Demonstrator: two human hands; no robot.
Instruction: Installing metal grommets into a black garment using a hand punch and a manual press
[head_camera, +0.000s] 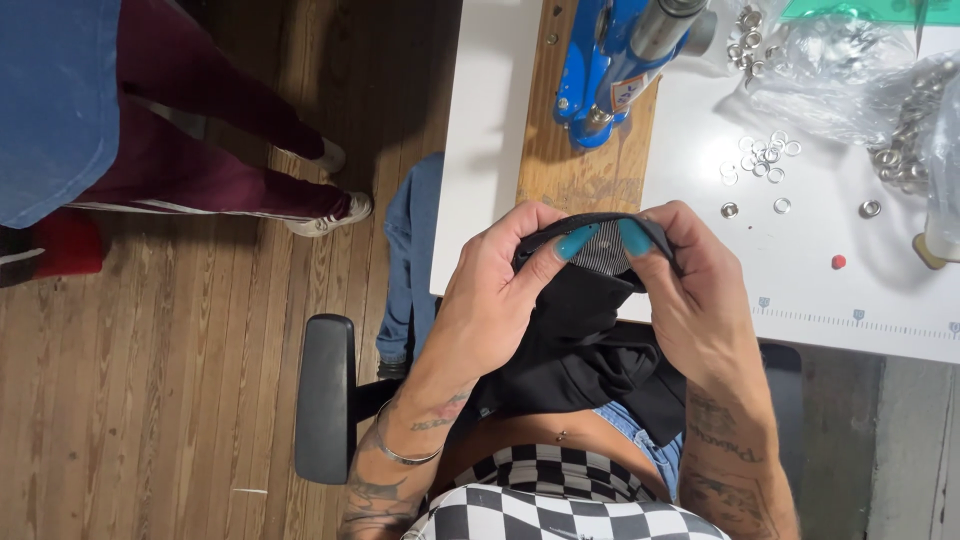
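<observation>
Both my hands hold up a black garment (585, 350) in front of me at the table's near edge. My left hand (500, 290) pinches its folded top edge from the left, and my right hand (695, 290) grips it from the right. Between my thumbs a grey striped inner patch (602, 248) of the fabric shows. The rest of the garment hangs down into my lap.
A blue hand press (610, 70) stands on a wooden board (560, 170) on the white table (480, 120). Loose metal eyelets (762, 160) and clear bags of them (840, 60) lie at the right. Another person's legs (230, 160) stand at left on the wood floor. A chair armrest (325, 395) is below.
</observation>
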